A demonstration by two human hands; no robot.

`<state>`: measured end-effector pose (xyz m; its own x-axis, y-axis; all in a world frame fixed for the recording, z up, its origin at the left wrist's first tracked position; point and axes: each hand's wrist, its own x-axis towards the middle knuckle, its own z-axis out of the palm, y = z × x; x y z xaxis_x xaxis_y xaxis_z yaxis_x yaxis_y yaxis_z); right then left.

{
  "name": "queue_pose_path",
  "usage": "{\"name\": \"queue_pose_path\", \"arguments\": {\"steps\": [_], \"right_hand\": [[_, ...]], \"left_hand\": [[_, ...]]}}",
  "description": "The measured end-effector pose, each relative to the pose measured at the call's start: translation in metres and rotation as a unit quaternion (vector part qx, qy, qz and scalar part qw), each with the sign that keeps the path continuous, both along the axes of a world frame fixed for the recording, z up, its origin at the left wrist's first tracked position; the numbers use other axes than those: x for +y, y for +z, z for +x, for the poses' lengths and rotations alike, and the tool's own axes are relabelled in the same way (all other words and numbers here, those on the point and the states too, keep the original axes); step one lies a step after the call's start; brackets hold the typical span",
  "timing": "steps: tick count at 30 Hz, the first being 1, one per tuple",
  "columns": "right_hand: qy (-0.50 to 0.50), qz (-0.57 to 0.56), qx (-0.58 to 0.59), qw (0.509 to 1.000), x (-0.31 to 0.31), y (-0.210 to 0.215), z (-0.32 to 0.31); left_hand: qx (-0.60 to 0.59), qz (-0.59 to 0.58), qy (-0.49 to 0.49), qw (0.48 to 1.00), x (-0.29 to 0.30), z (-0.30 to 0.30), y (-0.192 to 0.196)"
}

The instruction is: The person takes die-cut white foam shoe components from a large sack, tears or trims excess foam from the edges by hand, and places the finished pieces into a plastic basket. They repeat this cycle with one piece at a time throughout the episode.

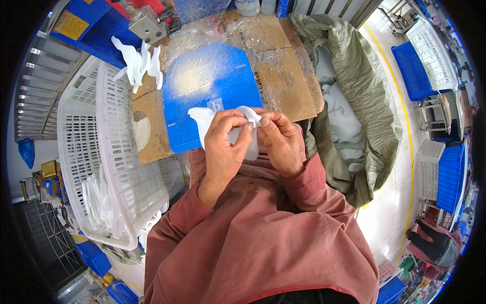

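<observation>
Smock (248, 218) closest, dull red, its sleeves running up to both wrists. Left hand (228, 137) pinches the white piece (251, 148) by its curled top end, thumb against fingertips; right hand (279, 142) pinches that end from the other side. Piece hangs between them over the lap, at the near edge of the blue sheet (207, 76). Flared white part (200, 117) shows beside the left hand; can't tell if it's the same piece.

My read: fingertip work on an edge. Set the pinches close, light and even. Steady with the left, small moves with the right. Wall looks thin, so a hard pull could crease or tear it. Turn the piece, not the wrists.

Brown cardboard (283, 76) past the sheet looks dusty; don't drag the edge on it. White basket (119, 126) left, green sack (377, 101) right, more pieces in both. Far end: white cluster (132, 61), metal block (147, 25).
</observation>
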<state>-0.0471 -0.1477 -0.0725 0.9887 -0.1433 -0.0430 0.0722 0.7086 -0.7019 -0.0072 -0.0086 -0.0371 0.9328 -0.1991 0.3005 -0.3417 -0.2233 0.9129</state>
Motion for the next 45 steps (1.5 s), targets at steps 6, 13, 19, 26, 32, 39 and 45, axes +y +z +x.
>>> {"name": "queue_pose_path", "arguments": {"steps": [6, 13, 19, 26, 32, 39, 45], "right_hand": [[-0.016, 0.035, 0.006, 0.999, -0.006, -0.007, 0.003], [0.025, 0.084, -0.017, 0.996, -0.013, -0.008, 0.006], [0.025, 0.037, -0.042, 0.998, -0.015, -0.005, 0.004], [0.029, -0.076, -0.066, 0.994, -0.019, 0.000, 0.004], [0.023, -0.154, -0.077, 0.985, -0.024, 0.006, 0.000], [0.011, -0.179, -0.096, 0.979, -0.025, 0.005, -0.001], [-0.028, -0.264, -0.119, 0.957, -0.024, -0.007, -0.006]], "left_hand": [[0.142, -0.179, -0.048, 0.972, 0.004, 0.001, -0.014], [0.144, -0.248, -0.075, 0.955, 0.008, -0.001, -0.021], [0.116, -0.285, -0.076, 0.948, 0.006, -0.002, -0.026], [0.096, -0.263, -0.069, 0.957, 0.005, -0.006, -0.025], [0.031, -0.176, -0.041, 0.983, -0.003, -0.010, -0.022], [-0.023, -0.060, -0.011, 0.998, -0.007, -0.008, -0.017], [-0.011, -0.003, -0.004, 1.000, -0.001, -0.014, -0.021]]}}
